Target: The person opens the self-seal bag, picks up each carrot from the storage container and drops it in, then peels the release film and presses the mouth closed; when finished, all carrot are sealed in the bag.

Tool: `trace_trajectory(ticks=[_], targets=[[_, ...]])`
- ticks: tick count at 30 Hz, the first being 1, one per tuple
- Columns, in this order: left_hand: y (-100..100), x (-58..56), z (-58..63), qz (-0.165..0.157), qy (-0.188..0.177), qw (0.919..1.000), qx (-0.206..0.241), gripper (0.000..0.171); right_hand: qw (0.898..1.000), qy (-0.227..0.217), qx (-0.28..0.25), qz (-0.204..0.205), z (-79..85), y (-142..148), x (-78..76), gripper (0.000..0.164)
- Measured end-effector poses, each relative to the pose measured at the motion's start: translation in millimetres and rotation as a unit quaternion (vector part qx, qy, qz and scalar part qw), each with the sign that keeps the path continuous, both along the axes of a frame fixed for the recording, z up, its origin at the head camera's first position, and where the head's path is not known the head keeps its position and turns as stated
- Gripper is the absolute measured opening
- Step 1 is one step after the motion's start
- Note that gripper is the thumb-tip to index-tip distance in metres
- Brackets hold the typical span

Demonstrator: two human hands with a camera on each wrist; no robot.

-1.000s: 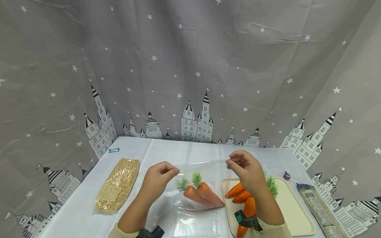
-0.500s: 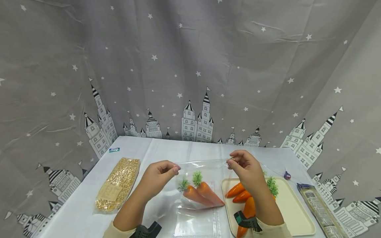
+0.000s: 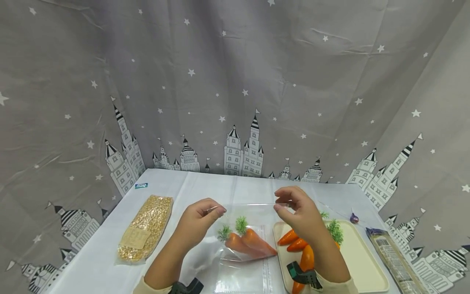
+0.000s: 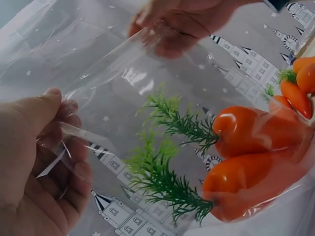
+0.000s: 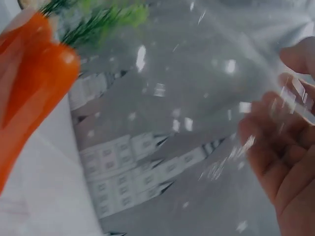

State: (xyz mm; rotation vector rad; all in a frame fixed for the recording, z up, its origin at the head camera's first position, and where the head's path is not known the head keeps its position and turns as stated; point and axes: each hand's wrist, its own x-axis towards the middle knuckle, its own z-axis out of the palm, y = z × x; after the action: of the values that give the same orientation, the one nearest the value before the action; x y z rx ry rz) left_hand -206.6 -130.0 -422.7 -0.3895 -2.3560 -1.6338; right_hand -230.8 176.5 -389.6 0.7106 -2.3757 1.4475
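Note:
A clear plastic bag [image 3: 246,214] stands upright between both hands, with its top edge stretched straight across. Two orange carrots [image 3: 253,241] with green tops lie inside, tips to the right; in the left wrist view these carrots [image 4: 261,132] show through the film. My left hand [image 3: 200,220] pinches the bag's left corner between thumb and fingers. At the other corner, the thumb and curled fingers of my right hand [image 3: 299,210] are around the film, with a gap showing between thumb and index tip. The right wrist view is blurred there.
A cream tray [image 3: 361,261] with several more carrots [image 3: 306,259] sits under the right forearm. To the left lies a bag of yellow kernels [image 3: 150,224]. A long clear package [image 3: 396,259] and a small purple item [image 3: 354,218] are at right; a small blue packet [image 3: 141,185] lies back left.
My right hand has shifted slightly left, and its thumb and index tip have moved apart. The bag's top edge has dropped a little and slackened. My left hand has barely moved.

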Motion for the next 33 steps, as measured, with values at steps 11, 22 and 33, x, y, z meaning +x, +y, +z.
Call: trace_trajectory(ticks=[11,22,33], targets=[[9.3,4.8,4.7,0.056,0.041,0.9964,-0.047,0.015,0.944,0.134,0.298,-0.047,48.7,-57.0,25.2,0.041],[12.2,8.7,6.6,0.007,0.061,0.9970,-0.047,0.010,0.923,0.076,0.376,0.039,52.0,-102.3,17.6,0.022],[8.2,12.3,8.2,0.027,0.109,0.9913,-0.069,0.011,0.920,0.072,0.383,0.048,42.2,-93.4,9.6,0.022]])
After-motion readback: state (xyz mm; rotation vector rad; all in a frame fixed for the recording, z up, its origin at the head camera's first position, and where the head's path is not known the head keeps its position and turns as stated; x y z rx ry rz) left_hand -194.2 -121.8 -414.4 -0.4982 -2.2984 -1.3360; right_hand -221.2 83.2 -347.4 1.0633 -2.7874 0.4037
